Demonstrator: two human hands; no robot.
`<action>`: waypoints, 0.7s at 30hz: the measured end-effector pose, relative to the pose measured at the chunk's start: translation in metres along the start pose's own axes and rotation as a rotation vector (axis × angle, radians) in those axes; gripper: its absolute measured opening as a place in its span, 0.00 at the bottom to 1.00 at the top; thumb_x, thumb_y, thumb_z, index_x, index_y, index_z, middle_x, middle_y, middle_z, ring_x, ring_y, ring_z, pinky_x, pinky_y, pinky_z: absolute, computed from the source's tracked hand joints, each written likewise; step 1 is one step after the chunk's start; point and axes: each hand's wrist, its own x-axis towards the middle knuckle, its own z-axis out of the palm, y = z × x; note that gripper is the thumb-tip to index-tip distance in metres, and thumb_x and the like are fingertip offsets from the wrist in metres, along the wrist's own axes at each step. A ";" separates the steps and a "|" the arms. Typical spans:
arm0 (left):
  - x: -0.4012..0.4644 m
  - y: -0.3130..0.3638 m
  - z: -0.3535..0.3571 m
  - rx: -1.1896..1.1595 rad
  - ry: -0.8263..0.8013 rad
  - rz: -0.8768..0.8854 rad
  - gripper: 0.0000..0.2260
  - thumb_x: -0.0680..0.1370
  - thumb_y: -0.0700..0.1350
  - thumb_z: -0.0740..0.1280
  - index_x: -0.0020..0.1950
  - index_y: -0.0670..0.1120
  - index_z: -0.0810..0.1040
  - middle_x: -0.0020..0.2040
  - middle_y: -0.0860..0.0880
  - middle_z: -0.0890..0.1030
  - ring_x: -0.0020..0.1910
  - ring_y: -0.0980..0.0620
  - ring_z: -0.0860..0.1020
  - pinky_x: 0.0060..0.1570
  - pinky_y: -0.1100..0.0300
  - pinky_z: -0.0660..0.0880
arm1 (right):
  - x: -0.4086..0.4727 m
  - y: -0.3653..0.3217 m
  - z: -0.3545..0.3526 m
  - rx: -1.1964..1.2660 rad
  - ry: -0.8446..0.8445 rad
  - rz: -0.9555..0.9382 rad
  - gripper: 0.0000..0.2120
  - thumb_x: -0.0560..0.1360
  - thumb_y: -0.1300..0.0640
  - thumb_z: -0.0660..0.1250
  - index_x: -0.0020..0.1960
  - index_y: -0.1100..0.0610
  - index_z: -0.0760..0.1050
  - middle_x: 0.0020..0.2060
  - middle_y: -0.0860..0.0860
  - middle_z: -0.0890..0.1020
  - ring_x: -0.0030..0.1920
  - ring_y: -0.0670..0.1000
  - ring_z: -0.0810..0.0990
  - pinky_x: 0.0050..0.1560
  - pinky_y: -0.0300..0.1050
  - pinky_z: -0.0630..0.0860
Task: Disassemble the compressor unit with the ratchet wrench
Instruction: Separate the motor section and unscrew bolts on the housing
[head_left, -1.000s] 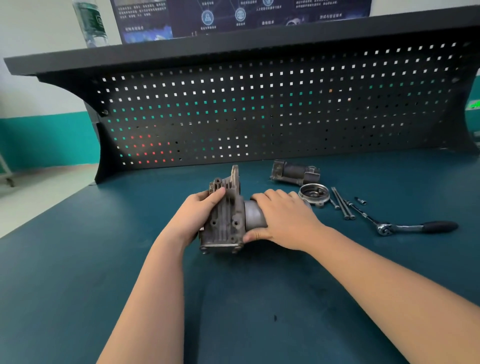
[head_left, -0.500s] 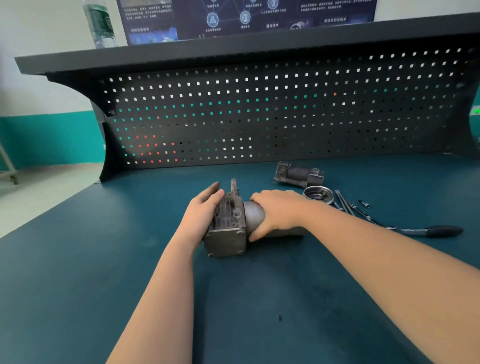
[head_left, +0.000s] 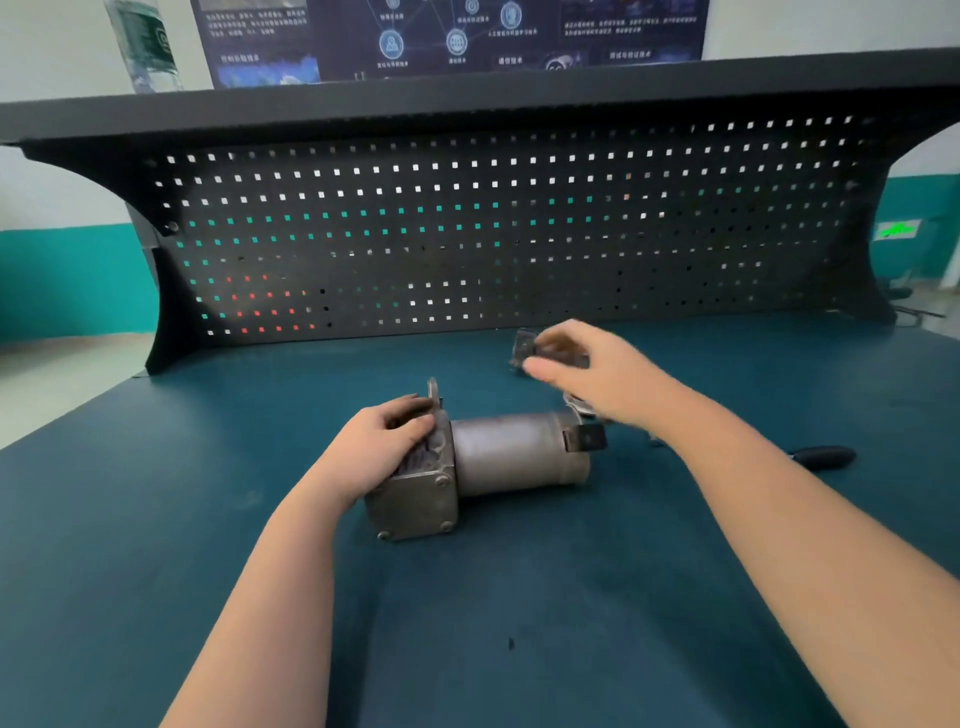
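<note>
Two hands are in view. The left hand is curled over the finned housing end of the compressor unit, which lies on its side on the workbench. The right hand is raised above the cylinder's far end, blurred, fingers loosely bent and apparently holding nothing. Just beyond it a detached part is partly hidden. Only the dark handle of the ratchet wrench is seen, right of the forearm. In judgement, the housing should be kept pinned flat while the wrench is fetched, so that the cylinder is not allowed to roll. Open surface is available in front; the pegboard closes the rear.
</note>
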 end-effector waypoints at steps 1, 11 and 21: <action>0.000 0.000 0.000 0.007 0.011 0.002 0.11 0.77 0.48 0.65 0.59 0.54 0.79 0.55 0.59 0.79 0.54 0.61 0.77 0.53 0.67 0.69 | -0.007 0.016 -0.018 -0.027 0.137 0.059 0.13 0.72 0.41 0.67 0.50 0.48 0.76 0.50 0.45 0.81 0.51 0.46 0.78 0.49 0.41 0.72; -0.026 0.039 0.004 -0.115 0.746 0.280 0.10 0.75 0.44 0.60 0.46 0.53 0.81 0.42 0.43 0.81 0.31 0.54 0.72 0.37 0.59 0.69 | -0.049 0.130 -0.034 -0.693 0.092 0.605 0.24 0.75 0.36 0.59 0.60 0.54 0.68 0.61 0.54 0.75 0.63 0.58 0.71 0.60 0.56 0.66; -0.054 0.114 0.089 -0.433 0.431 0.407 0.11 0.76 0.37 0.61 0.40 0.48 0.80 0.38 0.53 0.83 0.33 0.58 0.77 0.37 0.67 0.73 | -0.049 0.135 -0.027 -0.796 0.258 0.536 0.11 0.79 0.49 0.55 0.52 0.53 0.72 0.48 0.51 0.81 0.51 0.54 0.77 0.50 0.49 0.62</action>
